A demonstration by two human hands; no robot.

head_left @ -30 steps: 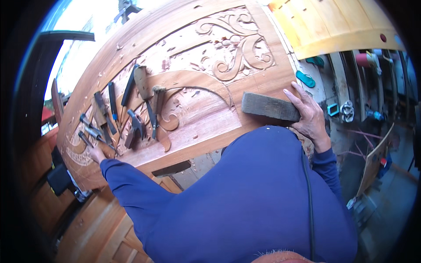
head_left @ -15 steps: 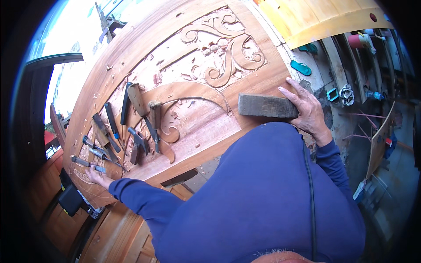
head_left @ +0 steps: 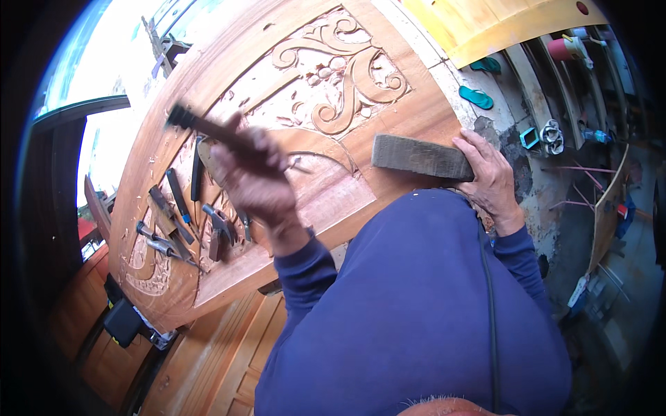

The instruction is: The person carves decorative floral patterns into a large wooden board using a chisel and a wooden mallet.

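Note:
My left hand, blurred, is closed on a dark chisel-like tool, raised over the carved wooden panel. My right hand grips the near-right end of a worn grey rectangular block on the panel's plain border, beside my blue-clad torso. Several carving tools with wood and dark handles lie at the panel's left among pale shavings, partly hidden behind my left hand. Scrollwork and a cluster of round shapes are carved on the far part of the panel.
A yellow board is at the upper right. Teal sandals, a pink container, timber strips and a leaning board are at the right. A black case sits at the lower left, beside wooden door panels.
My left hand has lifted a tool from the panel's left end and moved it up and rightward. My right hand stays on the grey block. The view has shifted slightly.

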